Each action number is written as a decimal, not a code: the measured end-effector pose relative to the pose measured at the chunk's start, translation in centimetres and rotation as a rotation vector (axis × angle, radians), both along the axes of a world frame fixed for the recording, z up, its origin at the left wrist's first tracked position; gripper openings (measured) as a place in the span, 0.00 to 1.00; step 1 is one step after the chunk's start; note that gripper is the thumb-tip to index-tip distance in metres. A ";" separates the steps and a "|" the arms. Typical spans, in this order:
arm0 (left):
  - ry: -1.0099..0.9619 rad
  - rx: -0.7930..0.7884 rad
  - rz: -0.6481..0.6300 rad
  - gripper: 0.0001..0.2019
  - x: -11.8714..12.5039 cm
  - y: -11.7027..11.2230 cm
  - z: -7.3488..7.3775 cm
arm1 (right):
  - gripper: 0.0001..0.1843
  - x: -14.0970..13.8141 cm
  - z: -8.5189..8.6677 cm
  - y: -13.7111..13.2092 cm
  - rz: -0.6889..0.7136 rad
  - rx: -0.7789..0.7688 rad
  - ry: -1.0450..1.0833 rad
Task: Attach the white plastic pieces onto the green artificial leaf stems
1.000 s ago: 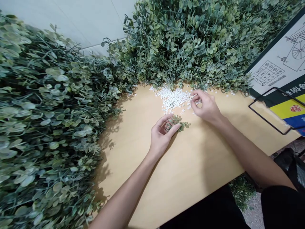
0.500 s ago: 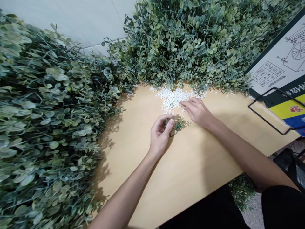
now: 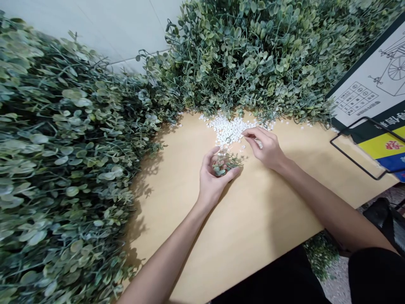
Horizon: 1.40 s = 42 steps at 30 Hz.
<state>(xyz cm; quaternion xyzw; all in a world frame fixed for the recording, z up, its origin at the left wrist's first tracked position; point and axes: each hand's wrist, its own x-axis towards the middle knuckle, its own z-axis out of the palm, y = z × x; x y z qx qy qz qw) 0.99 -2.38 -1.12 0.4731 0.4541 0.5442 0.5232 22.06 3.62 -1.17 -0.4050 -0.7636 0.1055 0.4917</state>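
Observation:
My left hand (image 3: pixel 215 175) is cupped around a small artificial leaf sprig (image 3: pixel 220 170), its thumb stretched out below the leaves. Thin green twigs of the sprig stick out past the fingers to the right. Just beyond, small white plastic pieces (image 3: pixel 229 128) lie in a loose heap. At the heap's right edge, my right hand (image 3: pixel 264 145) has thumb and forefinger drawn together near the tips. Whatever is between those fingertips is too small to make out.
Thick piles of artificial foliage (image 3: pixel 69 169) line the left side, and more foliage (image 3: pixel 240 59) covers the back of the wooden table (image 3: pixel 177 253). A printed carton (image 3: pixel 357 97) with a black wire frame (image 3: pixel 357 160) stands at the right. More greenery (image 3: pixel 321 255) lies below the table edge.
My left thumb has swung out to the right, and the sprig has turned within the hand, showing broader leaves. My right hand has shifted slightly to the right.

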 end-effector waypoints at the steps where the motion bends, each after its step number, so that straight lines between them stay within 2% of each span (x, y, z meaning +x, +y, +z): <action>1: 0.010 -0.024 -0.024 0.32 -0.1 0.1 -0.1 | 0.10 -0.2 0.0 0.0 0.018 -0.005 0.066; 4: 0.040 -0.033 -0.069 0.19 -0.3 0.3 -0.4 | 0.07 -0.6 -0.1 0.0 0.058 -0.096 0.251; 7: 0.003 0.009 -0.081 0.14 -0.2 0.2 -0.4 | 0.09 -1.0 -0.1 0.0 0.102 -0.248 0.416; 10: -0.092 0.025 -0.091 0.13 0.0 0.2 -0.4 | 0.15 -1.3 0.3 -0.1 0.164 -0.385 0.565; 14: -0.161 -0.038 -0.116 0.15 0.0 0.3 -0.6 | 0.23 -1.7 1.3 -0.6 0.230 -0.570 0.687; 20: -0.151 -0.054 -0.085 0.14 0.0 0.3 -0.4 | 0.23 -2.3 1.3 -1.1 0.369 -0.759 0.746; 27: -0.122 -0.101 -0.102 0.15 -0.2 0.0 0.0 | 0.20 -2.6 1.0 -1.3 0.412 -0.805 0.752; 42: -0.105 -0.106 -0.084 0.16 -0.1 -0.1 0.3 | 0.20 -2.6 1.3 -1.6 0.441 -0.864 0.730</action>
